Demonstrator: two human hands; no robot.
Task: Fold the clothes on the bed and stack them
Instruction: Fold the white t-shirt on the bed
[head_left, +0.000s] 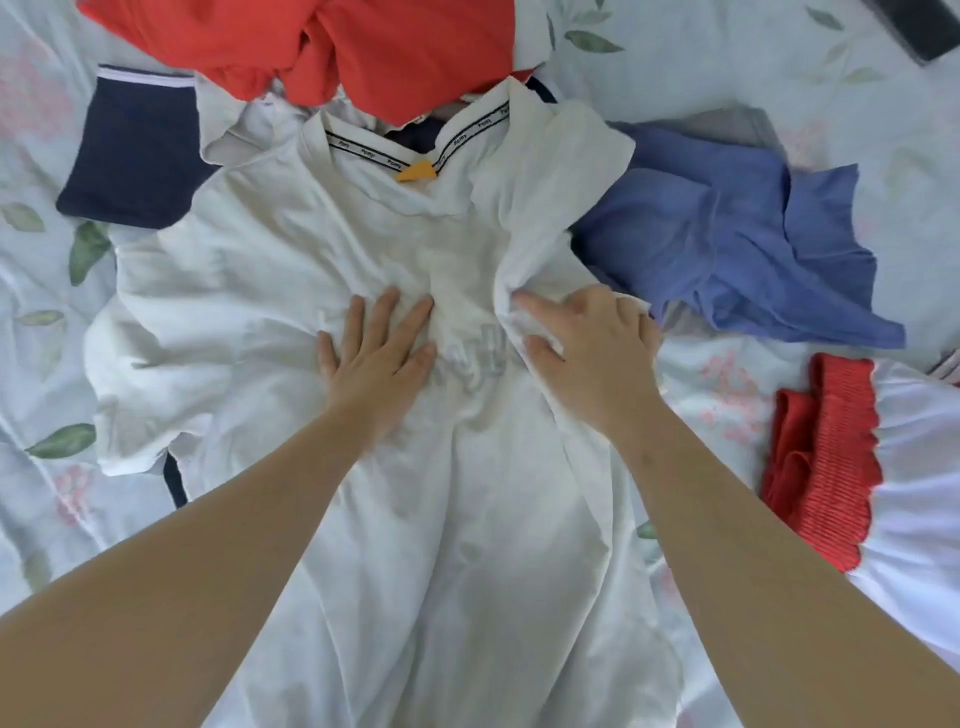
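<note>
dark flat object (917, 28) | top right corner | cut by frame edge

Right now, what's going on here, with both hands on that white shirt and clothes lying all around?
A person is working on a white T-shirt spread out on the bed. The left hand presses flat on its chest, while the right hand grips a bunched fold at the shirt's right side. The shirt is not yet folded. A red garment, a blue garment, a navy piece and a red-and-white item lie loose around it, unfolded.
</note>
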